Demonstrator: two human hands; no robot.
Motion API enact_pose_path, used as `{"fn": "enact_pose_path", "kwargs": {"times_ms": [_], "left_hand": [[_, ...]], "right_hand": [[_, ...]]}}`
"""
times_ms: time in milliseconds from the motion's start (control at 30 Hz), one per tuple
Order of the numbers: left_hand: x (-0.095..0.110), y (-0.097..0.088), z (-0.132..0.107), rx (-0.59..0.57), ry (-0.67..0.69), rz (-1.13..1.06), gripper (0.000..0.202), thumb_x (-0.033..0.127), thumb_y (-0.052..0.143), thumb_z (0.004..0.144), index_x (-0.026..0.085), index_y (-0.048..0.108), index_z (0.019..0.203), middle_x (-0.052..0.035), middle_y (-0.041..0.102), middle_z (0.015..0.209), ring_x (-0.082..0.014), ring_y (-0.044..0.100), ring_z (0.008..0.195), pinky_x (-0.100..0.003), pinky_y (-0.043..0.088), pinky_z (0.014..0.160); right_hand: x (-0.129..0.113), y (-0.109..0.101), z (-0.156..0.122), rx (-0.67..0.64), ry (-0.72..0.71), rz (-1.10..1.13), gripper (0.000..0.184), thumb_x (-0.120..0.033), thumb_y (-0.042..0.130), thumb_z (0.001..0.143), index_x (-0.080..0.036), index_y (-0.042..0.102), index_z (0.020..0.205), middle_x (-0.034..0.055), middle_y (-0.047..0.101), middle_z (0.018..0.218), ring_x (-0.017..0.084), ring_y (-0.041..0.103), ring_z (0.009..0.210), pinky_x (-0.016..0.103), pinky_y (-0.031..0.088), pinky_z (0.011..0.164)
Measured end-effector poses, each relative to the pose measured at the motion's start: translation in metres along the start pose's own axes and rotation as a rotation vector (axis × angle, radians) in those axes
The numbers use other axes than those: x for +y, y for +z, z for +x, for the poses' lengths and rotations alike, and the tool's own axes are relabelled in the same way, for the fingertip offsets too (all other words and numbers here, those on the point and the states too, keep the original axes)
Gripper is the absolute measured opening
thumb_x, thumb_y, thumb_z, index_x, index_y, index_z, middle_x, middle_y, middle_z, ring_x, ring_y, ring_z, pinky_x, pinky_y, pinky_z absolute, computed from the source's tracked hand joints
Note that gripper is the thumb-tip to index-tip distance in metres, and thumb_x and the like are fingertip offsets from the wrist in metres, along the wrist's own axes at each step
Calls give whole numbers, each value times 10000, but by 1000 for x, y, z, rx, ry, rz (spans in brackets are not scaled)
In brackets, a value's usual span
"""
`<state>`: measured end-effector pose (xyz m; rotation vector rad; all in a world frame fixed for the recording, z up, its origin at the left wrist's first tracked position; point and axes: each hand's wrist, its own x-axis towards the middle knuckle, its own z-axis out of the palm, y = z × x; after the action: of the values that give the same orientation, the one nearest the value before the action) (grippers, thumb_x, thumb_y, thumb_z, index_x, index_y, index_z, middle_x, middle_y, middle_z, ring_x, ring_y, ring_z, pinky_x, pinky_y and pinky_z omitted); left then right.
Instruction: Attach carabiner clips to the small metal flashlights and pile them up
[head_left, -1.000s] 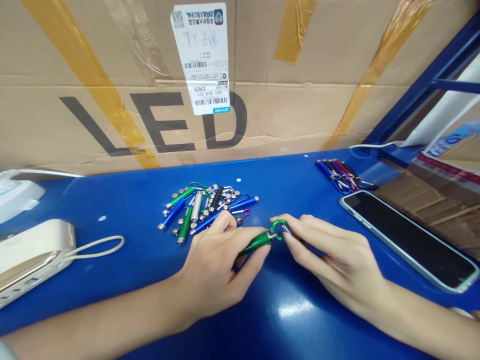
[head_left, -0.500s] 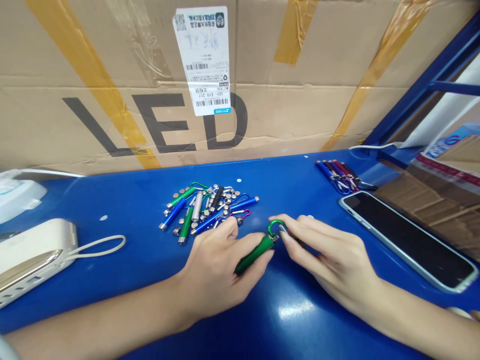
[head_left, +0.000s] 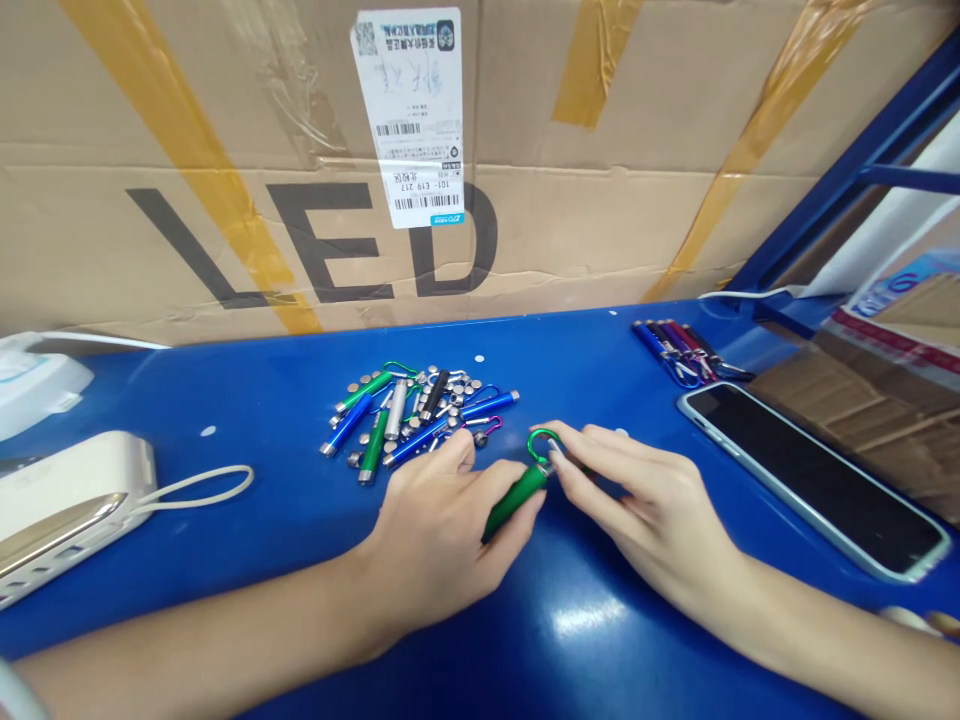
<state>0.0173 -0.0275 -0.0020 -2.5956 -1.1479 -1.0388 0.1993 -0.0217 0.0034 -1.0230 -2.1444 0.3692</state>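
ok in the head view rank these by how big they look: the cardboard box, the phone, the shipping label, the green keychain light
1. cardboard box
2. phone
3. shipping label, though it sits farther back
4. green keychain light, partly hidden in the left hand

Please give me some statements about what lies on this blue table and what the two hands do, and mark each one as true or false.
1. The left hand holds a green keychain light. True.
2. The right hand rests on the phone. False: it is apart from the phone, at the light's clip.
3. A pile of small lights lies on the blue table beyond the left hand. True.
4. The phone's screen is lit. False: it is dark.
5. The cardboard box reads "LCD". False: it reads "LED".
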Motion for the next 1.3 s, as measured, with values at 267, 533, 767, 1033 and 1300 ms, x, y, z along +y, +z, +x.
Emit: {"fn": "enact_pose_path", "kwargs": {"times_ms": [267, 533, 767, 1033, 1300], "left_hand": [[1, -4, -1, -114, 251, -161, 287, 243, 441, 874, 147, 545, 624, 1, 433, 497, -138, 374, 540, -258, 280, 450], [7, 0, -6, -111, 340, -100, 314, 278, 432, 850, 169, 480, 560, 24, 418, 410, -114, 376, 388, -275, 208, 387], [2, 4, -7, -255, 53, 6, 304, 320, 333, 928, 165, 546, 774, 1, 564, 557, -169, 545, 474, -268, 330, 421], [-2, 2, -1, -228, -62, 71, 237, 271, 362, 931, 161, 565, 875, -20, 563, 661, -186, 553, 611, -277, 421, 510], [-1, 5, -3, -174, 37, 132, 258, 240, 263, 964, 144, 499, 926, -19, 575, 760, -158, 573, 635, -265, 431, 519]], "right_hand": [[6, 1, 7, -73, 143, 68, 213, -259, 453, 904, -142, 609, 818, 27, 595, 776, 123, 536, 700, 227, 424, 633], [8, 3, 7, -198, 191, 65, 350, -287, 496, 881, -155, 537, 1203, -21, 565, 657, 89, 473, 518, 207, 412, 503], [3, -2, 7, -107, 143, 244, 307, -232, 456, 899, -201, 556, 1187, 35, 599, 1036, 106, 561, 877, 206, 462, 759], [-3, -5, 10, -127, 415, 421, 223, -368, 591, 806, -158, 664, 814, 4, 587, 665, 74, 479, 525, 185, 380, 470], [-1, -3, 7, -304, 500, 596, 374, -427, 502, 854, -141, 531, 614, -25, 493, 525, 57, 438, 465, 180, 327, 434]]}}
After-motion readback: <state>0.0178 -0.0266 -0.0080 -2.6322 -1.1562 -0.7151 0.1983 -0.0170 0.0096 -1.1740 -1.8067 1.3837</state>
